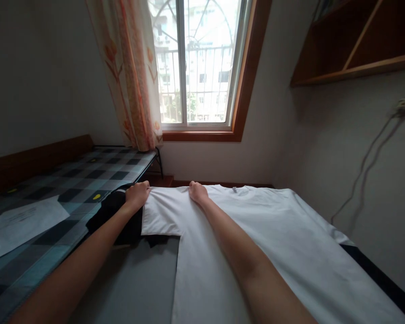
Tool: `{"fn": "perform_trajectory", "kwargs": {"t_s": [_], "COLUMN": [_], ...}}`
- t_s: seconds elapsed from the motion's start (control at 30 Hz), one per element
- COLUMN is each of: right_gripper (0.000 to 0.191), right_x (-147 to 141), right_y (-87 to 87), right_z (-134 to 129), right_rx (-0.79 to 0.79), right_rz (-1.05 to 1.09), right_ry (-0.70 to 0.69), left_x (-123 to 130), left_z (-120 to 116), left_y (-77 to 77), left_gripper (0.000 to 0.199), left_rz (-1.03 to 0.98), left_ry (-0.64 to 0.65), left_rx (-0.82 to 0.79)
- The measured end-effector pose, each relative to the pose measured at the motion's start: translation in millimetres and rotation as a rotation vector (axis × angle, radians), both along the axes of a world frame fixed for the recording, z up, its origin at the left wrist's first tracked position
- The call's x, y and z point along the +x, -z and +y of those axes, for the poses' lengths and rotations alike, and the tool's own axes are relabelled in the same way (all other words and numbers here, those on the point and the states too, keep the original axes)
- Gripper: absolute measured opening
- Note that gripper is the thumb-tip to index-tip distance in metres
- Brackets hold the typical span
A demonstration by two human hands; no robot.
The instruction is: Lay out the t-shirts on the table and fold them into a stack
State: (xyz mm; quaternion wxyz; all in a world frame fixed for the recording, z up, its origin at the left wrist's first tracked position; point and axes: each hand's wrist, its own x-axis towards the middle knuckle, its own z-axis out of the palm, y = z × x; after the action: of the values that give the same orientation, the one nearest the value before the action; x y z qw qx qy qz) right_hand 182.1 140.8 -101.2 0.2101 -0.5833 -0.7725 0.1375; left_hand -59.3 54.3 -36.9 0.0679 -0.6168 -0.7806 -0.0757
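Note:
A white T-shirt [276, 225] lies spread over a grey surface [138, 279], its collar at the far edge. My left hand [137, 195] is closed on the outer end of the left-side sleeve. Further right, my right hand [198, 191] grips the shirt's top edge near the shoulder. The fabric between the two hands is stretched out, with light creases in the sleeve. Black cloth [111, 213] lies beside and partly under the sleeve, behind my left hand.
On the left stands a bed with a checked cover [54, 225], with a white printed sheet or bag [27, 225] on it. Ahead are a window [195, 67] and a curtain [135, 81]. A wooden shelf [357, 67] and cables [364, 166] are on the right wall.

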Motion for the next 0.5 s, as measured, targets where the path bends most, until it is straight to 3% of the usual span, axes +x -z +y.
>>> {"fn": "perform_trajectory", "kwargs": {"t_s": [0.13, 0.23, 0.37, 0.47, 0.5], "right_gripper": [0.031, 0.027, 0.021, 0.025, 0.027], "right_x": [46.8, 104.2, 198.0, 277.5, 305.5], "right_y": [-10.3, -13.5, -24.2, -39.4, -43.6], "right_z": [-4.7, -18.8, -51.7, -83.7, -95.2], "right_rx": [-0.039, -0.002, 0.031, 0.042, 0.031], "right_rz": [0.066, 0.048, -0.082, -0.142, -0.179], "right_ry": [-0.141, -0.129, 0.152, 0.380, 0.521], "left_x": [27.6, 64.9, 124.4, 160.8, 169.3], "left_z": [-10.0, -17.0, -28.5, -40.4, -44.4], "left_y": [-4.7, 3.2, 30.7, 53.0, 59.3], "left_gripper": [0.026, 0.029, 0.030, 0.034, 0.035], "left_rz": [0.155, 0.155, -0.095, -0.165, -0.152], "left_ry": [0.093, 0.325, 0.594, 0.650, 0.650], "left_rx": [0.100, 0.148, -0.086, -0.142, -0.112]}}
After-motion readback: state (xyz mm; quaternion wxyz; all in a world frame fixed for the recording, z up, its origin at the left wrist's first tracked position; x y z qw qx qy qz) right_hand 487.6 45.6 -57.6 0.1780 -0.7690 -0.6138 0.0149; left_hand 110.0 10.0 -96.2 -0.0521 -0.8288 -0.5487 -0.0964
